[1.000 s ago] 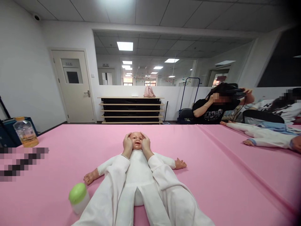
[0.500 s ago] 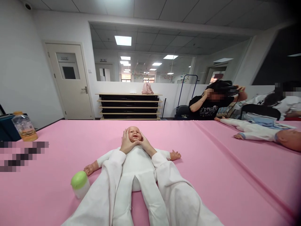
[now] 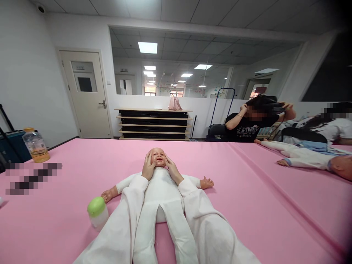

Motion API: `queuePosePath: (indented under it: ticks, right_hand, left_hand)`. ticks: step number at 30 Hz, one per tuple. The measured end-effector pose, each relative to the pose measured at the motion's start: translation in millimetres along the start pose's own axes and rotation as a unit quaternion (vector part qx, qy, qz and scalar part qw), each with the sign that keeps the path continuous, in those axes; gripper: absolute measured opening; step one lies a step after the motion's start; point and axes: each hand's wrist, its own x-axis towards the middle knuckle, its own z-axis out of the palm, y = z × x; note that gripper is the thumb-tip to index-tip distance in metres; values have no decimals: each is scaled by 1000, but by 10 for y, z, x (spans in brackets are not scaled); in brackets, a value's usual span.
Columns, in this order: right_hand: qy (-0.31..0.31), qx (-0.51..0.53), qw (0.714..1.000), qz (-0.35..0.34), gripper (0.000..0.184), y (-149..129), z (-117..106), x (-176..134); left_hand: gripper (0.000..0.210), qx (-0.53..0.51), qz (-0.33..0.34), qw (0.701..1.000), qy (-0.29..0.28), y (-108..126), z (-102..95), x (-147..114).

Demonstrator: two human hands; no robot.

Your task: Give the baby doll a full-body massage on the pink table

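A baby doll (image 3: 162, 189) in a white suit lies on its back, arms spread and head away from me. Flat against one side of its face is my left hand (image 3: 149, 167), fingers stretched upward. My right hand (image 3: 173, 168) rests the same way on the opposite cheek, its fingers also extended. Between them the doll's eyes, nose and mouth show. Neither hand is closed round anything. Beside my left sleeve stands a small white container with a green lid (image 3: 96, 207), close to the doll's hand.
Pink cloth (image 3: 233, 205) covers the table. A bottle of yellowish liquid (image 3: 36, 146) stands at the far left, near a blurred patch. Another doll (image 3: 310, 157) lies at the right. Beyond the table sits a person in black (image 3: 247, 123), near another person in white.
My thumbs have moved apart from under the doll's chin, outward and up to its cheeks. The doll stays in place, while the whole view has shifted slightly.
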Motion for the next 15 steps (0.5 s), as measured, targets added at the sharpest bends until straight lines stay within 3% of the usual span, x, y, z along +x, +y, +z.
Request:
queuePosePath:
  ticks: [6, 10, 15]
  right_hand:
    - [26, -48, 998, -19, 83, 47, 16, -14]
    - [61, -75, 995, -39, 73, 79, -3, -26]
    - [52, -64, 995, -46, 68, 114, -30, -21]
  left_hand:
    - [81, 26, 24, 999, -11, 75, 0, -1]
    - [69, -20, 12, 1000, -12, 66, -41, 29]
    - [41, -58, 7, 998, -11, 9, -84, 51]
